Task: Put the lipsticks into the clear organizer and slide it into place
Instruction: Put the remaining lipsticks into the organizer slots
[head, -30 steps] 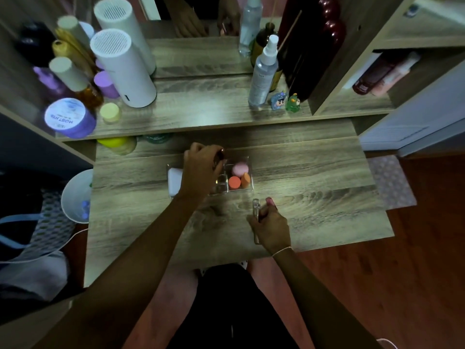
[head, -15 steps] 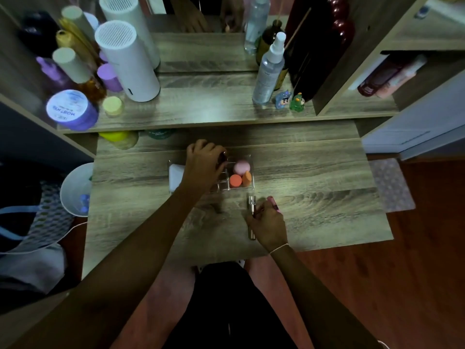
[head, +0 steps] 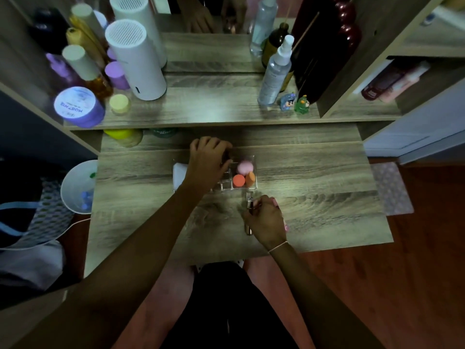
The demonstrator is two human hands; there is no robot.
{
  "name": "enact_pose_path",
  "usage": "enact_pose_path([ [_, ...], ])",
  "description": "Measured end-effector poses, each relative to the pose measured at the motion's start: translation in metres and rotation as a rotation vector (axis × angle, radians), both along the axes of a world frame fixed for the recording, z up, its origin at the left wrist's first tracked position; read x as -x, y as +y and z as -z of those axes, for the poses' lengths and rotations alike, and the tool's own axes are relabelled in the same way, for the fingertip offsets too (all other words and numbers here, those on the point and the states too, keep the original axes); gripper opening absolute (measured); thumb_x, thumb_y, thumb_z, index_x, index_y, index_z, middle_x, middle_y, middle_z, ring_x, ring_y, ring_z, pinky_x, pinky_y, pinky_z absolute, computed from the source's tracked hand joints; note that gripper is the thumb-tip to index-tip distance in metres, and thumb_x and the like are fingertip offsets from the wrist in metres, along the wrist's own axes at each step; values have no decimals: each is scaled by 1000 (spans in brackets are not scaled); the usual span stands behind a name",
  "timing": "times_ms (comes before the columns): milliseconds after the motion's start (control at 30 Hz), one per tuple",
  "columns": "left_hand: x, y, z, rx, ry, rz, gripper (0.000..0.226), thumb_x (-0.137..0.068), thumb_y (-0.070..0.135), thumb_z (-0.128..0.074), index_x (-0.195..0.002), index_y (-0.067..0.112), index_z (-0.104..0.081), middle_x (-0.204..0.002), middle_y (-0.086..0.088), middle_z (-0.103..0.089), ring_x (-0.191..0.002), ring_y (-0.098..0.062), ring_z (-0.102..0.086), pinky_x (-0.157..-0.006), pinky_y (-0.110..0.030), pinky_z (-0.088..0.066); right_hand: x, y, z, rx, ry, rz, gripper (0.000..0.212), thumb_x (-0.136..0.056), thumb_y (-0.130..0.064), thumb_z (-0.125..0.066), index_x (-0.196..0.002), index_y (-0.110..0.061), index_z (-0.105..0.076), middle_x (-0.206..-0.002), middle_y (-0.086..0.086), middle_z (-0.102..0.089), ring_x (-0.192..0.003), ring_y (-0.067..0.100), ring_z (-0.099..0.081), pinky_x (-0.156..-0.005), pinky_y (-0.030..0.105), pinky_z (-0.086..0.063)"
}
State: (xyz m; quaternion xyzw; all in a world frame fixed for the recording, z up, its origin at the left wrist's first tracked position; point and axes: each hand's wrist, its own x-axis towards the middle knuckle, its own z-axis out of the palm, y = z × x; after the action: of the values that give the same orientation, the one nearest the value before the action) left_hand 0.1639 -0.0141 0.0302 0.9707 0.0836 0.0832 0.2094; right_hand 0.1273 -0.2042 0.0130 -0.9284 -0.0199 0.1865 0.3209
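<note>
The clear organizer sits mid-table, with a pink sponge and two orange sponges in its right compartments. My left hand hovers over its left and middle cells, fingers curled on a dark lipstick at the back edge. My right hand rests on the table just in front of the organizer. It grips a rose-gold lipstick and a pink lipstick, both mostly hidden by the fingers.
A white item lies against the organizer's left side. The raised shelf behind holds a spray bottle, two small figurines, a white cylinder and several jars. A white bin stands left of the table.
My right hand has slid forward with its lipsticks to just short of the organizer's front. My left hand has stayed over the organizer, barely shifting.
</note>
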Motion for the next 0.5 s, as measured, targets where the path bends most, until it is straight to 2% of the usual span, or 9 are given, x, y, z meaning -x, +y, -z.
enact_pose_path([
  [133, 12, 3, -5, 14, -64, -3, 37, -82, 27, -70, -116, 14, -62, -118, -12, -63, -117, -32, -52, -106, -48, -26, 2, 16, -9, -90, 3, -46, 27, -76, -24, -73, -89, -18, -50, -76, -1, -66, -75, 21, -67, -60, 24, -39],
  [167, 17, 5, -7, 18, -79, -8, 38, -82, 28, -70, -117, 14, -61, -118, -12, -63, -116, -32, -52, -107, -48, -25, 3, 21, -12, -116, -15, -54, 29, -76, -24, -71, -98, -15, -53, -79, 0, -69, -76, 21, -67, -60, 22, -39],
  [233, 29, 11, -10, 33, -115, -37, 39, -83, 28, -68, -118, 13, -60, -119, -12, -62, -116, -31, -53, -108, -50, -24, 3, 33, -19, -168, -54, -64, 49, -78, -23, -70, -122, -12, -51, -84, 1, -70, -77, 18, -67, -64, 21, -41],
  [267, 36, 15, -10, 53, -137, -67, 39, -84, 28, -67, -119, 12, -60, -120, -13, -62, -117, -31, -53, -109, -51, -25, 3, 40, -23, -196, -77, -61, 49, -78, -21, -70, -123, -13, -51, -86, 1, -70, -77, 16, -66, -65, 19, -42],
  [333, 55, 23, -8, 96, -168, -155, 38, -87, 24, -65, -120, 8, -59, -124, -15, -61, -119, -31, -52, -109, -53, -29, 0, 52, -27, -259, -126, -57, 29, -79, -16, -71, -103, -17, -55, -87, 4, -70, -76, 14, -66, -61, 4, -40],
  [400, 78, 28, -1, 118, -169, -244, 38, -89, 23, -61, -123, 6, -57, -130, -17, -58, -126, -33, -49, -109, -56, -31, -4, 65, -29, -276, -168, -63, 25, -80, -15, -72, -89, -23, -50, -89, 4, -68, -75, 11, -63, -59, 0, -39],
  [467, 105, 30, 11, 116, -142, -261, 42, -91, 27, -53, -128, 6, -54, -137, -17, -52, -133, -33, -41, -111, -57, -27, -8, 76, -29, -267, -232, -83, 27, -80, -18, -73, -89, -27, -48, -90, 3, -68, -77, 13, -63, -61, 4, -41],
  [500, 116, 28, 18, 109, -126, -231, 45, -91, 29, -49, -130, 7, -52, -141, -17, -49, -136, -33, -37, -112, -57, -24, -10, 80, -29, -263, -262, -92, 25, -81, -20, -73, -91, -25, -51, -91, 3, -68, -80, 16, -64, -66, 13, -46],
])
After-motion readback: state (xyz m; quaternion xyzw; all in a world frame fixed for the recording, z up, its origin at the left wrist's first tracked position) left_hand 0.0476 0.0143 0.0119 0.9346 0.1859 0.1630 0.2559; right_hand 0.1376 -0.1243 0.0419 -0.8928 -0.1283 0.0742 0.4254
